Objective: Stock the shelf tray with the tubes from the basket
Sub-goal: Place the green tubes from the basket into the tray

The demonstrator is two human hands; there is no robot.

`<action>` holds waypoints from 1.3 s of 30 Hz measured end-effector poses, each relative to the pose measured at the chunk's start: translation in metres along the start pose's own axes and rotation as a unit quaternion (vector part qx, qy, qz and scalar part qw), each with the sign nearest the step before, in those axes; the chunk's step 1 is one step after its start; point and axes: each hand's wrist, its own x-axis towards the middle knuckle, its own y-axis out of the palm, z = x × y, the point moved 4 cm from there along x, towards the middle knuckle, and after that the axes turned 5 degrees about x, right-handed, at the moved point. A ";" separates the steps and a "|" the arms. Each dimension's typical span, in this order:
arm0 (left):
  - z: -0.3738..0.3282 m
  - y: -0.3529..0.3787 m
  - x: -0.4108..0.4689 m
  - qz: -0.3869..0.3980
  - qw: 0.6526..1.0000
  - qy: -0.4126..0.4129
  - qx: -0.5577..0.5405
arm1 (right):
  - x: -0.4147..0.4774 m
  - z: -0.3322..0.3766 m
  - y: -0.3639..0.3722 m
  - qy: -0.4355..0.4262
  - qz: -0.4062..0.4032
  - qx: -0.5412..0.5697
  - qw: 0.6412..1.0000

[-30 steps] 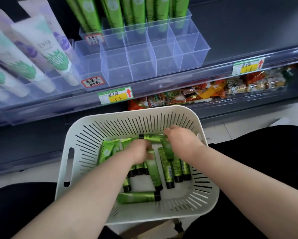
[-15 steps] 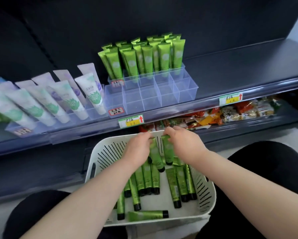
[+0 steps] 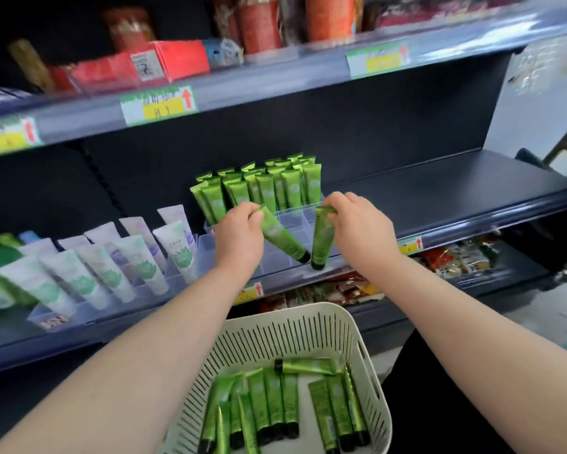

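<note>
My left hand [image 3: 239, 235] pinches a green tube [image 3: 280, 235] by its flat end, black cap pointing down and to the right. My right hand [image 3: 357, 229] pinches a second green tube [image 3: 321, 239] the same way, cap down. Both tubes hang over the front compartments of the clear shelf tray [image 3: 295, 216], whose rear rows hold several upright green tubes [image 3: 265, 188]. The white slotted basket [image 3: 295, 329] sits low in the middle with several green tubes [image 3: 275, 407] lying in it.
Pale white and lilac tubes [image 3: 111, 267] lean in clear trays on the left of the shelf. Bare dark shelf [image 3: 439, 191] extends to the right of the tray. Snack packets [image 3: 456, 257] fill the shelf below; red boxes [image 3: 138, 65] stand on the shelf above.
Both hands have risen out of the basket, each with one green tube, and now hold them over the shelf tray. The view has tilted upward.
</note>
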 end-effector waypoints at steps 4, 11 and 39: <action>-0.025 0.006 0.023 -0.035 0.999 0.027 0.008 | 0.026 -0.008 -0.011 0.002 -0.046 -0.010 0.999; -0.043 0.039 0.072 -0.050 0.995 0.049 0.068 | 0.064 -0.030 -0.008 -0.001 -0.050 -0.005 0.999; -0.019 0.110 0.132 0.086 0.982 0.066 0.153 | 0.132 -0.053 0.042 -0.019 -0.008 0.025 0.999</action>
